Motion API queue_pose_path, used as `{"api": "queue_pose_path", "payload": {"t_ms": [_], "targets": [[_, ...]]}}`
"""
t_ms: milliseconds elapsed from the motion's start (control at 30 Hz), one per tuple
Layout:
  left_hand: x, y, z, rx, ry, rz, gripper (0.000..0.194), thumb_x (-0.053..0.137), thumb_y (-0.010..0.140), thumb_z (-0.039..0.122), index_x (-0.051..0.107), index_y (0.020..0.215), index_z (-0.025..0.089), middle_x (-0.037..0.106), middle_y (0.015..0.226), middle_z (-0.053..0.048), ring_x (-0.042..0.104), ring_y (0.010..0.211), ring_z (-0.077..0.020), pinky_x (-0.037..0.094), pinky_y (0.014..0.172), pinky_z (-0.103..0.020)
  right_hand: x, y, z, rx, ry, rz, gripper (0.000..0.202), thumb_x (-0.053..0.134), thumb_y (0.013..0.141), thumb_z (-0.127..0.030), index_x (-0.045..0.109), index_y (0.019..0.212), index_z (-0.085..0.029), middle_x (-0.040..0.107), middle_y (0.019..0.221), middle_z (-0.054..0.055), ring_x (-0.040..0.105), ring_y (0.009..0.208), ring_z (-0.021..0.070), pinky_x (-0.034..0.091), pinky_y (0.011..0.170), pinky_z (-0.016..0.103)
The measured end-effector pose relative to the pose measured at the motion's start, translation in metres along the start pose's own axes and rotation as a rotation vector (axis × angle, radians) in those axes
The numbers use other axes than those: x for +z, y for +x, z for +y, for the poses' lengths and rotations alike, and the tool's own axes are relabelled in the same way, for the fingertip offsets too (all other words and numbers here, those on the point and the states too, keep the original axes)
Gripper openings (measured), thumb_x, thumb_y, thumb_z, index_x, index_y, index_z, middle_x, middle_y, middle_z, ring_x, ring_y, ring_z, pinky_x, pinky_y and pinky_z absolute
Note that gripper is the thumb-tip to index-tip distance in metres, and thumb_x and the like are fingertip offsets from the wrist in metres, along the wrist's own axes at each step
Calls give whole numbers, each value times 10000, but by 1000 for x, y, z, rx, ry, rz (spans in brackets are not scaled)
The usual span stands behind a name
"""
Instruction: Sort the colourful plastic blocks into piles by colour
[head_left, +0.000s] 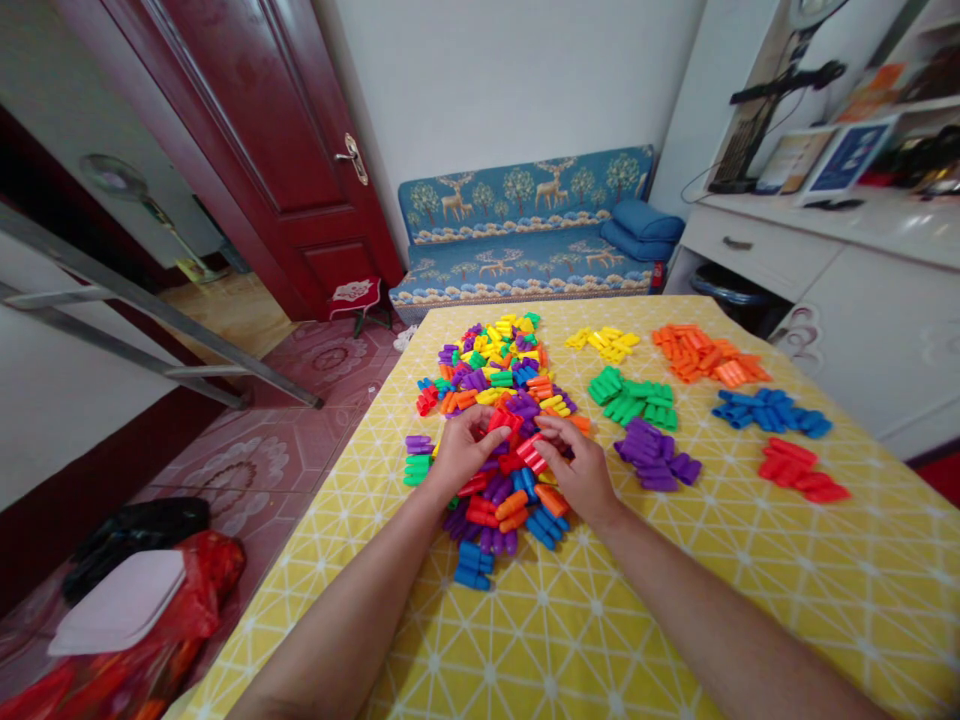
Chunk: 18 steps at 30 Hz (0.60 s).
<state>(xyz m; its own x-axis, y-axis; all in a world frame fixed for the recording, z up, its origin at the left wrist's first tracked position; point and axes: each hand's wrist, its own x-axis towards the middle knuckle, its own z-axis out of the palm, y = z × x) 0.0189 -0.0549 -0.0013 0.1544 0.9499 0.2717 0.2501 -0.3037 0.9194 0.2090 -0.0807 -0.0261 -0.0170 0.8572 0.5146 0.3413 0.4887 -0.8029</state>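
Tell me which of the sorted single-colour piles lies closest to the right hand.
The purple pile, just right of the right hand. The green, blue, red, orange and yellow piles all lie farther off.

Home living rm: blue sofa [525,235] w/ deer print, red door [262,130], tiled floor [300,400], white cabinet [825,270], yellow tablecloth [675,600].

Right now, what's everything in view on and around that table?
mixed pile: many pieces, all colours, table centre-left
yellow pile: one, far middle
orange pile: one, far right
green pile: one, mid table
blue pile: one, right
purple pile: one, right of the hands
red pile: one, right edge
tablecloth: one, yellow, white lines
sofa: one, blue, far wall
door: one, dark red, left
left hand: on mixed pile, fingers on red pieces
right hand: on mixed pile, fingers on a red piece
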Motion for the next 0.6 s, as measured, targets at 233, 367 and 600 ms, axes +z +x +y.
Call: {"api": "queue_pose_path", "payload": {"t_ms": [233, 367, 600], "targets": [[-2, 0, -1, 11, 53, -10, 272, 676, 788, 401, 636, 865, 143, 654, 751, -17, 589, 664, -133, 449, 604, -223, -20, 8, 2, 89, 44, 119, 284, 571, 870, -367, 639, 1085, -194, 706, 939, 62, 668, 801, 175, 546, 717, 307], [-1, 0, -3, 11, 76, -4, 272, 671, 793, 401, 622, 860, 142, 635, 725, -9, 578, 650, -126, 435, 591, -215, -87, 21, 22, 169, -134, 258, 279, 596, 827, -401, 689, 972, -181, 714, 858, 61, 653, 735, 185, 516, 666, 307], [0, 1, -4, 16, 105, 3, 272, 668, 796, 399, 620, 869, 142, 641, 736, -14, 577, 663, -129, 445, 599, -220, -212, -2, 79, 294, -873, 376, 203, 608, 795, -365, 740, 823, -214, 668, 702, 99, 578, 646, 235, 378, 605, 366]]}}
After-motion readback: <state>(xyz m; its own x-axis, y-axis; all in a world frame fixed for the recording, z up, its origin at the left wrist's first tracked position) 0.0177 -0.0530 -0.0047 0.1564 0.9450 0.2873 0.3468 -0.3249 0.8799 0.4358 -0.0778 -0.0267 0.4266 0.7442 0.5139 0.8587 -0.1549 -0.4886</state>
